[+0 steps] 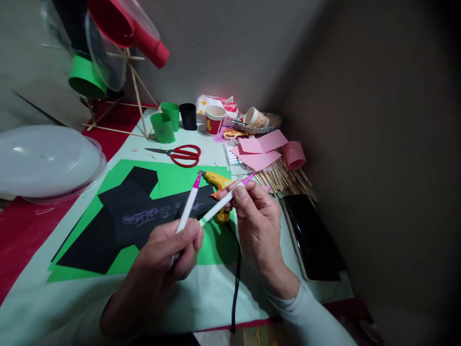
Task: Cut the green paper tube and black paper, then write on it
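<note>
My left hand (173,254) is closed around a white marker (188,206) with a pink end that points up and away. My right hand (257,223) pinches a second white marker (220,203) with a pink cap, held slanted so its lower end meets the left hand. Both hands hover over black paper (144,216) bearing light purple writing, which lies on green paper (173,180). A yellow glue gun (217,180) lies just behind the markers, partly hidden by my right hand.
Red scissors (183,154), green cups (163,126), a black cup (188,116) and paper cups (214,119) stand farther back. Pink paper (261,149), a pink roll (294,154), wooden sticks (284,180) and a black phone (311,235) lie right. A clear bowl (43,163) sits left. A black cord (236,283) runs toward me.
</note>
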A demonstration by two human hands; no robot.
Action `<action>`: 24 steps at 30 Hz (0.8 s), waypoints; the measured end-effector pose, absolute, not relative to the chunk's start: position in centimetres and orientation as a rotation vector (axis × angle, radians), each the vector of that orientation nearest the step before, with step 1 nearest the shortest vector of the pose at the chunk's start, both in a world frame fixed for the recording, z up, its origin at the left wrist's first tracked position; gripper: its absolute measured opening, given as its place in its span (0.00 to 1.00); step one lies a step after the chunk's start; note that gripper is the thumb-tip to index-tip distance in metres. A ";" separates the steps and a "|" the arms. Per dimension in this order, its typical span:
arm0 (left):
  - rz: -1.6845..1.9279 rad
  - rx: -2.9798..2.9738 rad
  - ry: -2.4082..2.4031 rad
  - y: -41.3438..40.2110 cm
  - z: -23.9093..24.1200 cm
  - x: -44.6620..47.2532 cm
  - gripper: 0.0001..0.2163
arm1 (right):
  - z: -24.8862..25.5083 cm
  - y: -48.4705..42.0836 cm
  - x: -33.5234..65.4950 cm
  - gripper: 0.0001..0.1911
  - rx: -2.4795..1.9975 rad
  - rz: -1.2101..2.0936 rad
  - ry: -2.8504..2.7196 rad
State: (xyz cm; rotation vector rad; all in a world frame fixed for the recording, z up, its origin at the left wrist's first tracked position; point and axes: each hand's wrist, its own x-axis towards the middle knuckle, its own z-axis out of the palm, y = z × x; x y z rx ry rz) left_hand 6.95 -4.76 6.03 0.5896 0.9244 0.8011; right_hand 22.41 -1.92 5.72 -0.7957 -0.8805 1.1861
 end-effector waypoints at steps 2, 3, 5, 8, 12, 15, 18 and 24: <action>0.810 0.533 0.859 -4.8 6.0 6.9 0.17 | 5.7 -1.9 22.3 0.07 -0.783 1.179 -0.881; 0.805 0.498 0.834 -4.7 6.0 6.8 0.18 | 5.7 -2.0 22.3 0.07 -0.777 1.175 -0.882; 0.777 0.441 0.782 -4.6 6.1 6.7 0.18 | 5.7 -1.9 22.2 0.07 -0.768 1.164 -0.885; 0.700 0.363 0.699 -4.1 6.5 6.4 0.16 | 5.8 -1.9 22.2 0.06 -0.763 1.150 -0.901; 0.643 0.340 0.633 -3.7 6.8 6.4 0.16 | 6.0 -1.9 22.3 0.07 -0.744 1.133 -0.917; 0.747 0.542 0.719 -4.3 6.7 6.5 0.17 | 6.3 -2.0 22.1 0.07 -0.744 1.123 -0.906; 0.933 0.863 0.964 -5.0 6.4 6.5 0.16 | 6.8 -2.2 21.5 0.06 -0.734 1.112 -0.887; 1.177 1.309 1.283 -5.0 6.3 6.0 0.12 | 7.6 -1.8 19.9 0.06 -0.732 1.072 -0.897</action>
